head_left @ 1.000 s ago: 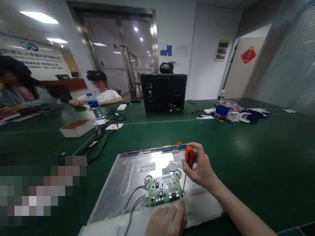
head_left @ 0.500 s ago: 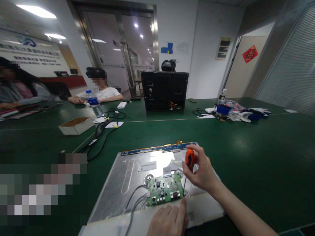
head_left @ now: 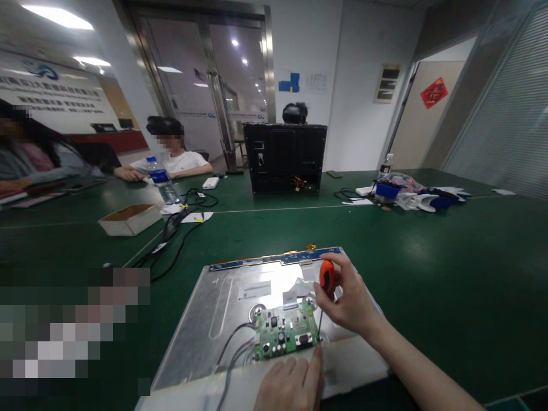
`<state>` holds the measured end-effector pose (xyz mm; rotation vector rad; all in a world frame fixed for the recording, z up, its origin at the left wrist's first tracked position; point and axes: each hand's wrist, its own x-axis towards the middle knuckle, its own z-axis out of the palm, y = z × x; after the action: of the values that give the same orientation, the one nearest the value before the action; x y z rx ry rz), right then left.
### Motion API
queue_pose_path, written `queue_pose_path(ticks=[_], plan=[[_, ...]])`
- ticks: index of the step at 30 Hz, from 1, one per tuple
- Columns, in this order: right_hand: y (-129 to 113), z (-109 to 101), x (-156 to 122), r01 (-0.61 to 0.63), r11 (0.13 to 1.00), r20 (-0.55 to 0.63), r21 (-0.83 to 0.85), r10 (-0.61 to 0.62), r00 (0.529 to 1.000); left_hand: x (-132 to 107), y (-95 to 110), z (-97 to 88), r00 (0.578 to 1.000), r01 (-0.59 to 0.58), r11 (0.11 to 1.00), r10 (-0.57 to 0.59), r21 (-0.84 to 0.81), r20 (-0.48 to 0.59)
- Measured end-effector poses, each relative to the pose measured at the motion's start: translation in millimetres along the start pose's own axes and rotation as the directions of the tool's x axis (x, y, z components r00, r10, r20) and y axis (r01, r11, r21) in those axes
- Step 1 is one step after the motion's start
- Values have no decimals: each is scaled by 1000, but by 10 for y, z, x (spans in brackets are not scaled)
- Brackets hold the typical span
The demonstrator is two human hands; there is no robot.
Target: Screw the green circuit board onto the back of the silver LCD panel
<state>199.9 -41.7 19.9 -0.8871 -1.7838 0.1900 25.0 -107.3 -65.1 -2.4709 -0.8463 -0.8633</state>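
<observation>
My right hand (head_left: 351, 299) is closed around the orange and black handle of a screwdriver (head_left: 327, 277). Its thin shaft points down, with the tip at the lower right corner of a green circuit board (head_left: 282, 330). That board lies on the silver metal back of a display panel (head_left: 192, 337). My left hand (head_left: 291, 383) rests palm down on the panel's pale near edge, its index finger stretched out to the same corner. The other fingers lie together, and the thumb is hidden. Dark cables (head_left: 231, 345) run from the board's left side.
A narrow blue circuit strip (head_left: 257, 261) lines the panel's far edge. On the green table stand a black casing (head_left: 285, 157), an open box (head_left: 131, 221), a water bottle (head_left: 160, 180) and a blue bin (head_left: 387, 190) with bagged items. Black cables (head_left: 182, 248) lie left. Other people sit opposite.
The whole view has shifted very slightly. The screwdriver's tip stays at the board's corner, and both hands keep almost the same pose.
</observation>
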Motion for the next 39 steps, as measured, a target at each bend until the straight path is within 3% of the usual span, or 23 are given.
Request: queue_pose_path(ticks=[20, 32, 39], plan=[[-39, 10, -33, 90, 996, 31, -1, -90, 995, 85, 7, -43, 999, 30, 1000, -31, -5, -13], [-73, 9, -63, 196, 976, 26, -91, -195, 981, 2, 19, 7, 999, 39, 998, -40, -48, -4], [-67, 26, -64, 192, 979, 19, -67, -191, 981, 3, 1, 7, 999, 35, 998, -35, -51, -2]])
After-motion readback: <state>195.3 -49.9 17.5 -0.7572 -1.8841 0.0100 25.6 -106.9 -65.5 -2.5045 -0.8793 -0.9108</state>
